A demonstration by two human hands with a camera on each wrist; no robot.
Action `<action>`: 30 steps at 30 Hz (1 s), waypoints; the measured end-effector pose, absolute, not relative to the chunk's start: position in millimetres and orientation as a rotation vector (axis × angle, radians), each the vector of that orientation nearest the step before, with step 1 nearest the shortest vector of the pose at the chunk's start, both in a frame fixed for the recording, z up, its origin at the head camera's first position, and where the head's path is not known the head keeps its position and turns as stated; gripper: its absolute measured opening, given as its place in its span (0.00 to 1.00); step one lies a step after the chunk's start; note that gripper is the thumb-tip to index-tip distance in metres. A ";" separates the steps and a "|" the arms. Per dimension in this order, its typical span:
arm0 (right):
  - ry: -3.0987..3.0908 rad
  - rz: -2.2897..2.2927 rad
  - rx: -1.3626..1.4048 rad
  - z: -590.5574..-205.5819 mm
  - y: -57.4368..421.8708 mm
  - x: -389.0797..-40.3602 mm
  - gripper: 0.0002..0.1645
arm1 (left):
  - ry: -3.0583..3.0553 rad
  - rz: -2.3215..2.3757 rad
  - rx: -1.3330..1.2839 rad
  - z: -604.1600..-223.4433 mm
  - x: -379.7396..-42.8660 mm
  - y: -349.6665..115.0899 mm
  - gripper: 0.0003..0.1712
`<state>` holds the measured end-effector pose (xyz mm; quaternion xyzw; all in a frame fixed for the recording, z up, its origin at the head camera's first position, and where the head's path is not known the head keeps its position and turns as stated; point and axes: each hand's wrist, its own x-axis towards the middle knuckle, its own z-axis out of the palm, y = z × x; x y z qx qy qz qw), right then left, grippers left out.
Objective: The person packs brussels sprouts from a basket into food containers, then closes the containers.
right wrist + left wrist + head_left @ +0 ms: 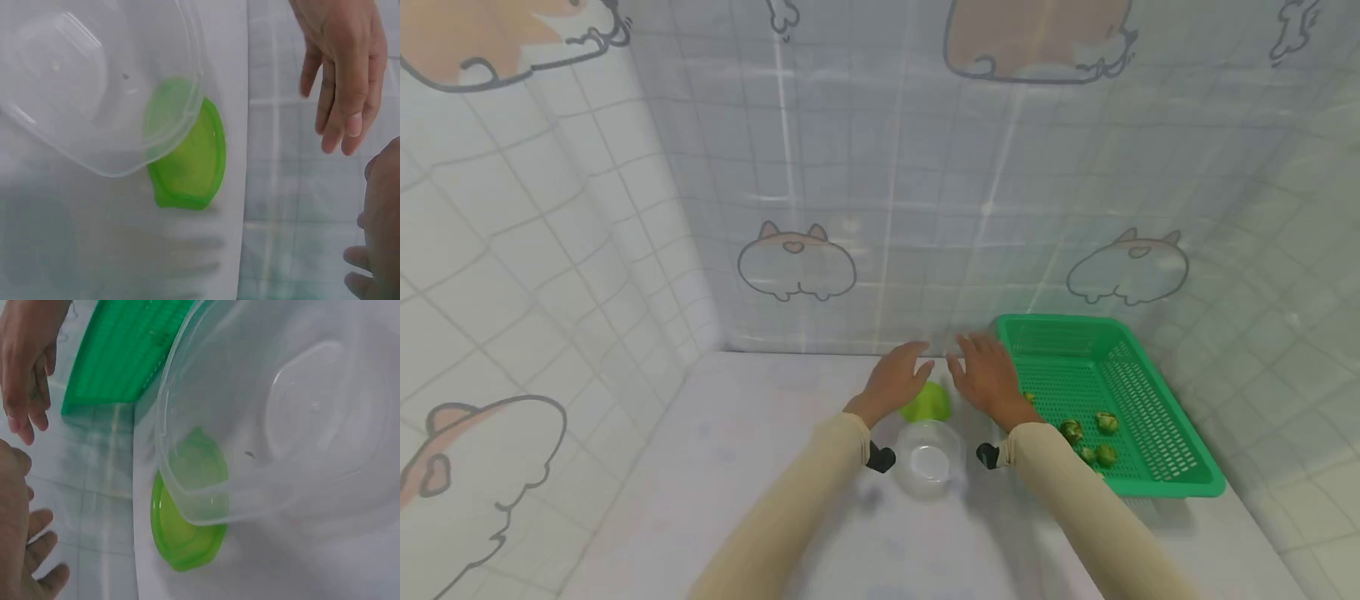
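Right now your left hand [897, 379] and right hand [988, 373] hover side by side above the far edge of the worktop [737, 467], both with fingers [331, 94] straight and loosely spread, holding nothing. Just below and behind your fingertips lies the green lid [927, 403], flat on the worktop between the two hands; neither hand touches it as far as the wrist views show. Nearer to you than the lid, between your wrists, stands the clear tub [929, 456], its rim overlapping the lid's near edge, so it partly covers the lid from the wrist views. Just beside your right fingers sits the green basket [1150, 400], with a few sprouts [1088, 433] inside. Past your fingertips rises the tiled curtain [880, 208].
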<state>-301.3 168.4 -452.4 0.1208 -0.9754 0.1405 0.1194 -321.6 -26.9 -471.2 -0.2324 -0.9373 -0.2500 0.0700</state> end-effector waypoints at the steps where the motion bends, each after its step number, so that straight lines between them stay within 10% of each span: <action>1: -2.838 0.433 0.373 -451.9 168.7 -298.4 0.34 | -2.823 -0.801 -0.715 -471.9 -319.1 -28.4 0.27; 18: -2.734 0.954 0.419 -457.4 216.2 -207.0 0.25 | -2.750 -1.394 -0.539 -470.8 -237.4 -53.1 0.13; 30: -2.538 0.956 0.295 -447.3 293.3 -164.4 0.10 | -3.033 -1.467 -0.178 -498.0 -211.9 -84.6 0.27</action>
